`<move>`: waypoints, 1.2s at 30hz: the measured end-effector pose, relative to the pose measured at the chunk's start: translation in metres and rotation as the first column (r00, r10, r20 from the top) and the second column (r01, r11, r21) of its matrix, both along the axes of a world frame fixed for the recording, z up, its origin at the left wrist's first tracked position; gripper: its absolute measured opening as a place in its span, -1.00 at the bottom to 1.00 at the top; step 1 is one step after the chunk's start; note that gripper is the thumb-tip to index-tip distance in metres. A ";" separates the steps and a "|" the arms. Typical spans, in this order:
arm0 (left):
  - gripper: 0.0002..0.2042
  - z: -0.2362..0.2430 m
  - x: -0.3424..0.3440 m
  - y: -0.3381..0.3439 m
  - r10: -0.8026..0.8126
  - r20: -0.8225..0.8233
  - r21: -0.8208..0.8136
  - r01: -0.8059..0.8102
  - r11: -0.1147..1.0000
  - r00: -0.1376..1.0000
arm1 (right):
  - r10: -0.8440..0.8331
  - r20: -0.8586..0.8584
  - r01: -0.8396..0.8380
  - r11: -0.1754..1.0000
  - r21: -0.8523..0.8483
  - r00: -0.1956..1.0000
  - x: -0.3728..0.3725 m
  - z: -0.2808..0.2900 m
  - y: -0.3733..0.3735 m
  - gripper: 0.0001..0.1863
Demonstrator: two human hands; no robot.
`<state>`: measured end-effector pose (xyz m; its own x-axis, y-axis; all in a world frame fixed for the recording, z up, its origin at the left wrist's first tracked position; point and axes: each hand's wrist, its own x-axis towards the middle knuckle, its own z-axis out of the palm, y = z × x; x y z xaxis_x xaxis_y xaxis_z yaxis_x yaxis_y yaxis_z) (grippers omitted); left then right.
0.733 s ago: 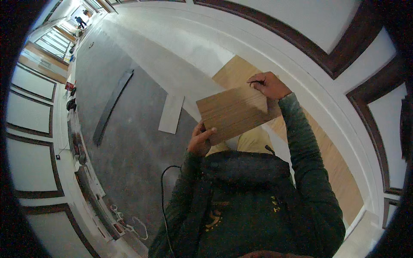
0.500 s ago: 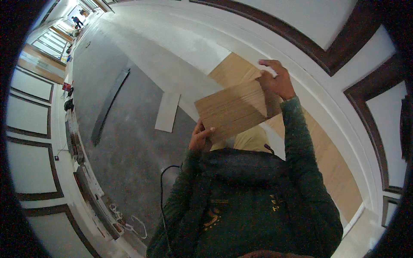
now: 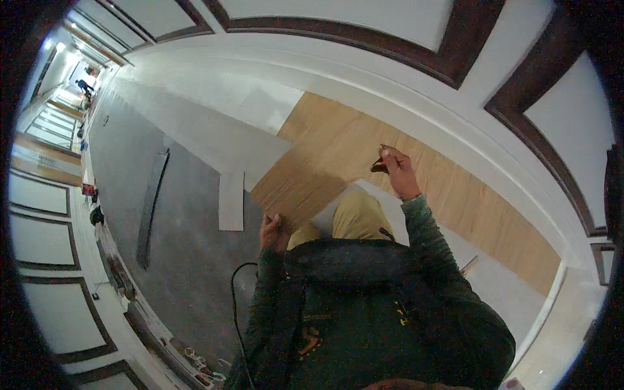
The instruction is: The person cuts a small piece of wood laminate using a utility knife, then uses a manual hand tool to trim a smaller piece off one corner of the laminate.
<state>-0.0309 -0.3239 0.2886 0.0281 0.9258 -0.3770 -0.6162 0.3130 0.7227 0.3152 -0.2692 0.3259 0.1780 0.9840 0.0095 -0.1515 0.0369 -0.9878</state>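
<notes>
In my left hand [image 3: 275, 232] I grip the near-left corner of a wood-grain flooring plank [image 3: 305, 179], thumb on top and fingers beneath. The plank is held tilted above my knees, partly over the laid boards [image 3: 429, 188]. My right hand [image 3: 398, 170] is off to the right of the plank, apart from it. Its fingers are pinched round a small dark object [image 3: 378, 166] with a bit of red; its kind is too small to tell.
A pale offcut [image 3: 232, 201] lies on the grey floor [image 3: 195, 227], left of the plank. Farther left rests a long dark strip [image 3: 153, 208]. White underlay sheet [image 3: 500, 286] borders the laid boards. A panelled wall runs along the right. Another person [image 3: 84, 86] bends far away.
My right hand has come away from the plank's right end and now shows a small dark object in its fingers. The left hand still holds the plank, which sits lower and farther left in view.
</notes>
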 end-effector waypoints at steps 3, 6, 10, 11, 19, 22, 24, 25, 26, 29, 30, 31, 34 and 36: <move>-0.49 -0.019 0.001 0.007 -0.029 -0.034 0.048 0.031 0.998 0.999 | 0.011 -0.013 -0.011 1.000 0.023 1.000 0.002 0.006 0.003 -0.60; -0.54 -0.056 -0.012 0.015 -0.010 0.105 -0.015 0.011 1.000 0.994 | -0.009 0.088 -0.003 0.991 0.133 0.996 0.005 0.015 0.003 -0.66; -0.61 -0.094 -0.054 0.018 -0.042 -0.700 0.333 0.379 0.864 0.713 | 0.107 0.123 -0.137 0.951 0.277 0.987 -0.014 0.048 -0.002 -0.70; -0.62 -0.094 -0.057 0.017 -0.126 -0.384 0.233 0.228 0.945 0.915 | 0.141 0.081 -0.158 0.948 0.275 0.987 -0.017 0.051 -0.004 -0.71; -0.62 -0.009 0.010 0.010 -0.090 0.093 -0.156 0.104 0.982 0.992 | 0.127 -0.099 -0.125 0.992 0.023 0.987 0.011 0.000 0.008 -0.73; -0.58 -0.015 -0.002 0.009 -0.066 0.059 -0.177 0.076 0.981 0.996 | 0.221 -0.198 -0.234 0.971 -0.045 0.955 0.027 -0.038 0.012 -0.75; -0.54 -0.034 -0.029 0.015 -0.089 0.185 -0.120 0.112 0.986 0.979 | 0.279 -0.223 -0.292 0.956 -0.029 0.934 0.038 -0.050 0.018 -0.74; -0.53 -0.032 -0.033 0.019 -0.095 0.231 -0.104 0.122 0.987 0.968 | 0.328 -0.119 -0.342 0.930 -0.137 0.937 0.047 -0.046 0.023 -0.72; -0.53 -0.029 -0.038 0.027 -0.178 0.134 -0.049 0.186 0.981 0.975 | 0.383 -0.019 -0.376 0.893 -0.246 0.923 0.050 -0.043 0.030 -0.71; -0.53 -0.019 -0.035 0.055 -0.271 0.001 -0.057 0.271 0.961 0.963 | -0.192 0.767 -0.080 0.950 0.301 0.613 0.039 -0.034 0.057 -0.65; -0.53 -0.022 -0.038 0.065 -0.276 -0.020 -0.085 0.273 0.958 0.961 | -0.182 0.773 -0.089 0.951 0.294 0.608 0.030 -0.030 0.066 -0.65; -0.54 -0.023 -0.042 0.073 -0.282 -0.039 -0.113 0.276 0.954 0.959 | -0.122 0.820 -0.201 0.940 0.277 0.559 0.019 -0.027 0.075 -0.63; -0.57 -0.041 -0.056 0.108 -0.403 -0.016 -0.061 0.402 0.914 0.915 | 0.243 0.855 -0.436 0.900 -0.022 0.459 -0.006 -0.040 0.103 -0.60; -0.59 -0.058 -0.065 0.133 -0.437 -0.106 -0.206 0.410 0.888 0.893 | 0.533 0.759 -0.542 0.789 -0.288 0.374 -0.024 -0.060 0.122 -0.60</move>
<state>-0.0961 -0.1913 0.2308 0.3352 0.7571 -0.5607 -0.2888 0.6491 0.7038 0.2915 -0.1469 0.2657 -0.4741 0.8689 -0.1425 0.6663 0.2483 -0.7031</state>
